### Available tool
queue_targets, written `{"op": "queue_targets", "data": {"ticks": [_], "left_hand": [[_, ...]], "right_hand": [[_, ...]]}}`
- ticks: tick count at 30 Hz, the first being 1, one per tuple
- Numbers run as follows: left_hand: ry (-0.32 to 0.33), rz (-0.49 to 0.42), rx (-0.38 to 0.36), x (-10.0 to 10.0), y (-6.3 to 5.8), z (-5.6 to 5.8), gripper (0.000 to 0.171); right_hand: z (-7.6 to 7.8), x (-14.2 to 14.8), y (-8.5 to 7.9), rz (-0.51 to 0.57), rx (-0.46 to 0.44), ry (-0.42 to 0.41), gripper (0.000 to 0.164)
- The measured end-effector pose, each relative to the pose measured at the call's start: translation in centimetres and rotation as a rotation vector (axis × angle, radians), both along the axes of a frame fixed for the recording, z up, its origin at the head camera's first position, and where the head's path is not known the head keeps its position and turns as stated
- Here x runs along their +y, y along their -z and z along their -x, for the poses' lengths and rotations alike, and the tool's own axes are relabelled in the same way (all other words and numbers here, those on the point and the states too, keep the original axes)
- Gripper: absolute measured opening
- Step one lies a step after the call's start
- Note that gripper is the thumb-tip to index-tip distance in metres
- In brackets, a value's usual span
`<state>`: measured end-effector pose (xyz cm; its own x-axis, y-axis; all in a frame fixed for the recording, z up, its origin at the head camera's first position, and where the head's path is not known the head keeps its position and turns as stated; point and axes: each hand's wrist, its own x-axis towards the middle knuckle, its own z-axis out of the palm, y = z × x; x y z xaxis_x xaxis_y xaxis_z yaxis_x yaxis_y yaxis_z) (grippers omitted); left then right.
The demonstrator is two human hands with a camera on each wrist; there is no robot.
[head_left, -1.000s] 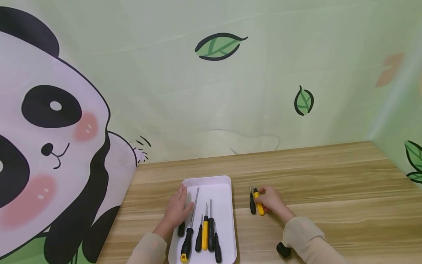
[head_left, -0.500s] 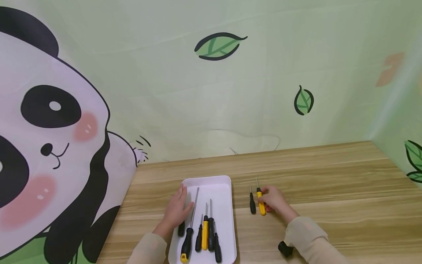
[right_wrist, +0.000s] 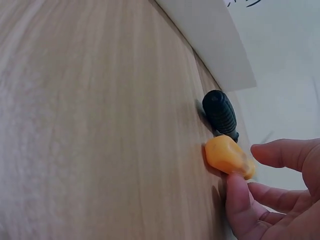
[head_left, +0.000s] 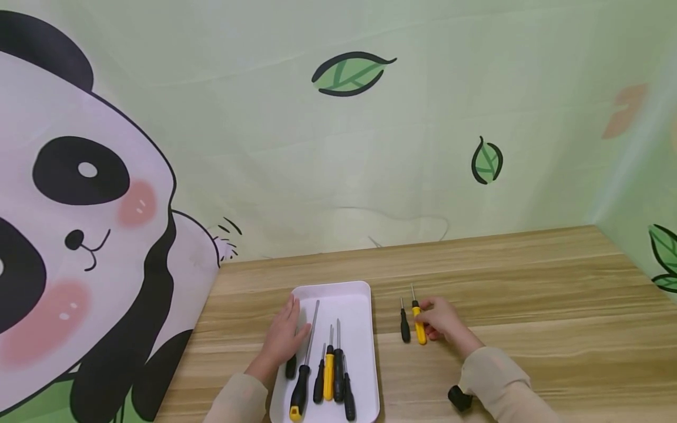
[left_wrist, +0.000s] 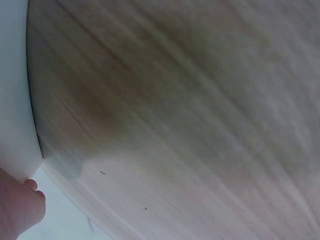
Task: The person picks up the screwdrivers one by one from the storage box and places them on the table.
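My right hand (head_left: 442,320) is at a yellow-and-black screwdriver (head_left: 420,329) on the table. In the right wrist view one finger (right_wrist: 239,200) touches the yellow handle, while another, above it, looks apart from it. To its left lies a small black screwdriver (head_left: 405,326). My left hand (head_left: 284,335) rests over the left rim of a white tray (head_left: 365,311), fingers straight. Inside the tray lie several screwdrivers, among them a long black one (head_left: 300,388), a yellow one (head_left: 329,376) and a black one (head_left: 338,376). Another handle (head_left: 290,367) is partly hidden under the left hand.
The wooden table (head_left: 502,282) runs back to a green cloth backdrop (head_left: 423,117) with a printed panda and leaves. A small black object (head_left: 459,398) sits at my right sleeve (head_left: 494,376).
The yellow screwdriver has shifted slightly right, away from the small black one, and then stays put. My right hand has moved a little right. The left hand has kept its place.
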<state>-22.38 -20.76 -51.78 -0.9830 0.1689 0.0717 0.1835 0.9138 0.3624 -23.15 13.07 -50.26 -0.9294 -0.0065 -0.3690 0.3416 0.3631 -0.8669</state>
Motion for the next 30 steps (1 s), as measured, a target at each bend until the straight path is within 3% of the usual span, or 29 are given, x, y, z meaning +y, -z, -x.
{"op": "queue_targets", "data": {"ticks": [15,22,30], "left_hand": [[0.004,-0.001,0.015,0.1,-0.2,-0.1,0.067],[0.019,-0.017,0.049,0.2,-0.2,-0.2,0.066],[-0.007,-0.019,-0.002,0.3,-0.5,-0.2,0.067]], "right_hand": [[0.1,0.9,-2.1,0.054,0.013,0.005,0.042],[-0.4,0.1,-2.9,0.114,0.03,-0.065,0.044],[-1.6,-1.2,-4.0,0.219,0.049,-0.127,0.043]]}}
